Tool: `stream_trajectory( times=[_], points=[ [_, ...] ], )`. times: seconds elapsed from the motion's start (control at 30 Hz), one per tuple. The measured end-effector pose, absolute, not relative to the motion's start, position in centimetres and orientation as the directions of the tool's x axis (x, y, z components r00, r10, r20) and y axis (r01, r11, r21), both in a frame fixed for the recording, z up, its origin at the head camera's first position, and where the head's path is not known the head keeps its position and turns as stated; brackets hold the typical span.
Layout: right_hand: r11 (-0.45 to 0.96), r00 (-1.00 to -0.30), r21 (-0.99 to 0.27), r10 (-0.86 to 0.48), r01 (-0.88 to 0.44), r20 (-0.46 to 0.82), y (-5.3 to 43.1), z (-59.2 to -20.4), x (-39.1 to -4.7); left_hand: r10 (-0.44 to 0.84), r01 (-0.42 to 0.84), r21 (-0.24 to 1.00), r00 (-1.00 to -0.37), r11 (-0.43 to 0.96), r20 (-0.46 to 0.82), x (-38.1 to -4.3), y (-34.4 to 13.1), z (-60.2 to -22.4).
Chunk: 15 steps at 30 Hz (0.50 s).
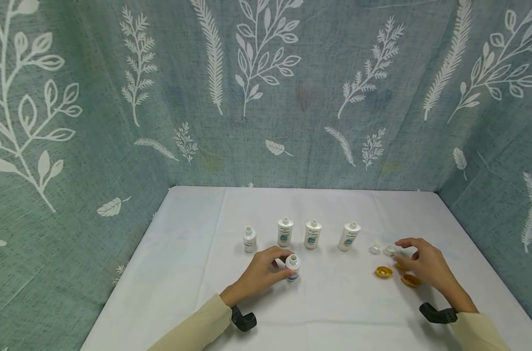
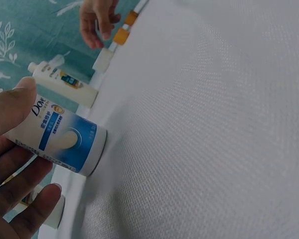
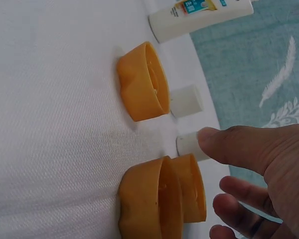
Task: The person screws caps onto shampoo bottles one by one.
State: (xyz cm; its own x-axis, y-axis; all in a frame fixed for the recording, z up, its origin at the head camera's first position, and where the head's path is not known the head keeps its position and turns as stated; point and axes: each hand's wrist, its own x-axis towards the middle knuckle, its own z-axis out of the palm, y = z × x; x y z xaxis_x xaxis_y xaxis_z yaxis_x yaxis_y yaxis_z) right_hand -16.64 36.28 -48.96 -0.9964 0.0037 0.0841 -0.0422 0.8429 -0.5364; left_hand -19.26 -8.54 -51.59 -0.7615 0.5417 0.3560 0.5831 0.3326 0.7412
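My left hand [image 1: 263,270] grips a small white Dove bottle [image 1: 293,269] by its sides, thumb toward the front. The bottle has a bare neck, and its blue-and-white label [image 2: 65,137] shows in the left wrist view. Over on the right, my right hand [image 1: 426,263] hovers above the caps, thumb and fingers spread apart. Nearest its fingertips is a white cap [image 1: 390,250]; whether they touch it I cannot tell. A second white cap [image 1: 375,248] sits just left. Orange-yellow caps [image 1: 383,272] lie in front, hollow side up, one partly hidden by the right hand.
Behind the hands a small white bottle [image 1: 250,240] stands at the left of a row. Three taller white bottles, a left one [image 1: 285,232], a middle one [image 1: 312,234] and a right one [image 1: 349,236], stand uncapped beside it. Leaf-patterned green cloth [image 1: 266,97] walls the white table [image 1: 336,312].
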Motion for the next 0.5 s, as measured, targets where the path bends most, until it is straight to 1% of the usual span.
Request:
stream_trajectory(
  times=[0.27, 0.5],
  points=[
    [0.847, -1.000, -0.532, 0.017, 0.002, 0.023, 36.24, -49.46, -17.29, 0.539, 0.568, 0.757, -0.768, 0.322, 0.347, -19.11, -8.59, -51.59],
    [0.855, -1.000, -0.519, 0.022, 0.011, 0.016, 36.11, -49.44, -17.62, 0.544, 0.591, 0.746, -0.752, 0.307, 0.372, -19.22, -8.61, -51.79]
  ],
)
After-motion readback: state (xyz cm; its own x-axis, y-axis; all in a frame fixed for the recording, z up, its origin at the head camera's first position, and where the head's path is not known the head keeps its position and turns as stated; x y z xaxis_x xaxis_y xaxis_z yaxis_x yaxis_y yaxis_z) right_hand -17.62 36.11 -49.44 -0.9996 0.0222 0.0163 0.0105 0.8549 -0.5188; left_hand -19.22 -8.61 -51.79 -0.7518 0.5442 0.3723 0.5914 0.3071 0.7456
